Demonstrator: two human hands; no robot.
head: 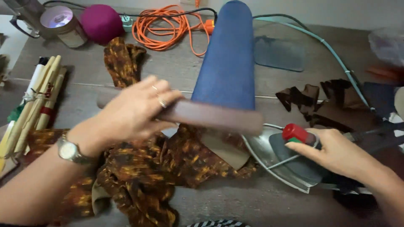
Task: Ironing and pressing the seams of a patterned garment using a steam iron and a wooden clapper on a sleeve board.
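While left hand [134,110] clamps stick [210,115], long axis left-right over cloth [143,168], right hand [336,153] grips iron [290,164] at floor's right edge, nearer it.

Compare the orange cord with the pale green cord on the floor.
The orange cord lies bunched in loose coils near the top, while the pale green cord runs stretched out in one long line down the right side. The orange cord is bright; the pale green cord is dull and blends into the floor more. Both are thin, flexible cables lying on the same floor beside the blue padded board.
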